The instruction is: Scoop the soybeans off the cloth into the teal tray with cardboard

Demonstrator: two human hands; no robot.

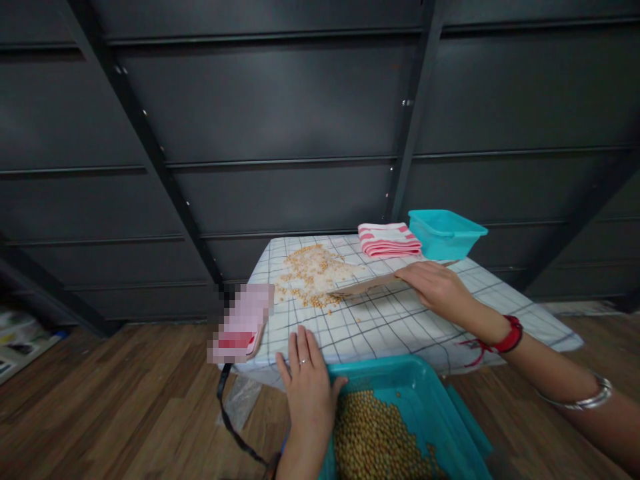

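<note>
My right hand (435, 290) grips a flat strip of cardboard (370, 285) held low over the table. The strip's far end touches the near edge of a spread pile of yellow beans and white grains (315, 270). My left hand (307, 387) lies with fingers stretched out over the table's front edge, holding nothing. Its thumb rests at the rim of a teal plastic tub (415, 363). Inside the tub, brownish-green beans (375, 433) cover much of the bottom. My left forearm hides part of the tub's left side.
A checked white cloth (295, 327) covers the table. Towards the back right are a folded pink-and-white towel (390, 240) and a turquoise container (445, 233). A blurred-out pink phone-like object (245, 320) lies at the left edge, with a black strap (227, 407) hanging below. Dark panels (280, 100) stand behind.
</note>
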